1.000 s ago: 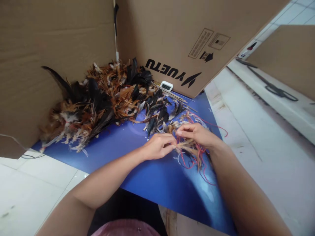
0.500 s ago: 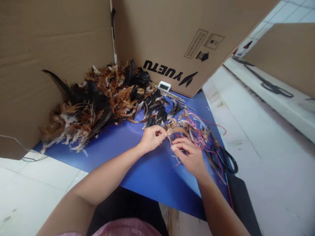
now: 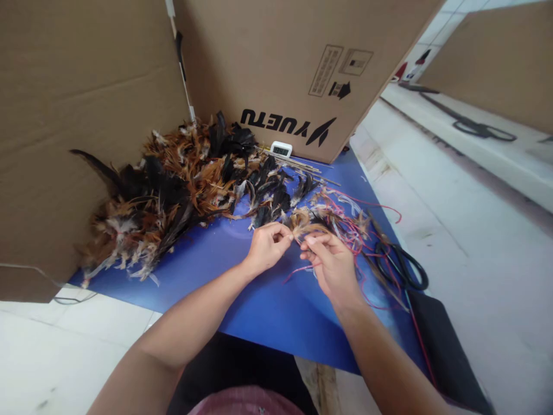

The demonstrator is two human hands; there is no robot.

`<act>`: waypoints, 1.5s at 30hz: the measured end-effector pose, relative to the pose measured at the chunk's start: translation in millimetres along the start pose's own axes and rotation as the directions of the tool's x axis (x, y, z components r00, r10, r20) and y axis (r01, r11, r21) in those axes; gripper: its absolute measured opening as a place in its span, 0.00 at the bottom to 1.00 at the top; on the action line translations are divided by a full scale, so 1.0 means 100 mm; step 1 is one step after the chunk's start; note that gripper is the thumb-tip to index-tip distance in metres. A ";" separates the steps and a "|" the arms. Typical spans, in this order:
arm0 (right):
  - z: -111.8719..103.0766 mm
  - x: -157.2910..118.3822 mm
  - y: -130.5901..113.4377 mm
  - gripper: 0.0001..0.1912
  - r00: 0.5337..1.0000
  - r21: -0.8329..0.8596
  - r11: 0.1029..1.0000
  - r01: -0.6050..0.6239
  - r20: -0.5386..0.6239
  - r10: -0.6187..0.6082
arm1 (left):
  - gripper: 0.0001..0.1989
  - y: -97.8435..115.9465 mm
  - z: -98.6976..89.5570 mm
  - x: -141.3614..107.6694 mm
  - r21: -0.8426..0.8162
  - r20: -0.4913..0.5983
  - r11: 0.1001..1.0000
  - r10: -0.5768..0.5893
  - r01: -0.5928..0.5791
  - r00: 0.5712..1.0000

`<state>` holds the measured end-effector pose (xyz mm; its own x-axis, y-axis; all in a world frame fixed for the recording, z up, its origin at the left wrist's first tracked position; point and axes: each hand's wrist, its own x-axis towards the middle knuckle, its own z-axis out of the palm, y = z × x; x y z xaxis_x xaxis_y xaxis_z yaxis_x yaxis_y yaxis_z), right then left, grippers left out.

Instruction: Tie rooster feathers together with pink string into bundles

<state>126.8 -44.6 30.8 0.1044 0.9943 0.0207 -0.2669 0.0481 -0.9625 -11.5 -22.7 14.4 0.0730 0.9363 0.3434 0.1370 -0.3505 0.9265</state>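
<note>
My left hand (image 3: 270, 248) pinches the pale quill end of a small bunch of light brown feathers (image 3: 301, 222) between thumb and index finger. Close on its right, my right hand (image 3: 330, 259) has thumb and fingertips pressed together on a thin pink string (image 3: 298, 270), whose loose end trails left over the blue tabletop (image 3: 242, 288). Exactly how the string runs at the quills is hidden by the fingers. Beyond and right of my right hand lies a tangle of pink and whitish strings (image 3: 352, 230) with some feathers among them.
A large heap of brown and black feathers (image 3: 199, 184) fills the table's back left. Cardboard panels (image 3: 268, 69) stand behind it. A small white digital timer (image 3: 280, 150) and thin sticks (image 3: 309, 168) lie at the back. Black-handled scissors (image 3: 406, 268) and a black flat object (image 3: 444, 346) are at right.
My right hand has turned, its thumb now on top near the feathers' quills, and a pink string end shows further left below it. My left hand keeps its pinch. The view has shifted slightly.
</note>
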 end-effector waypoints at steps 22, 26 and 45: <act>-0.03 0.16 0.05 0.20 0.967 0.010 0.976 -0.219 0.132 0.216 | 0.08 -0.11 -0.02 0.00 0.577 0.331 0.540 0.532 -0.613 0.780; -0.08 0.18 0.08 0.21 0.968 -0.054 0.969 -0.242 0.059 0.245 | 0.08 -0.14 0.00 -0.01 0.582 0.381 0.490 0.540 -0.649 0.750; -0.28 0.18 0.00 0.15 0.932 -0.139 0.983 -0.123 0.324 0.163 | 0.08 0.03 0.06 0.03 -0.435 0.267 0.772 -0.381 0.463 0.885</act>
<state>155.4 -29.1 23.2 -0.2568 0.9652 -0.0498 -0.1421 -0.0887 -0.9859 -5.0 -21.0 17.6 0.2766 0.9568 -0.0897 -0.2906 0.1723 0.9412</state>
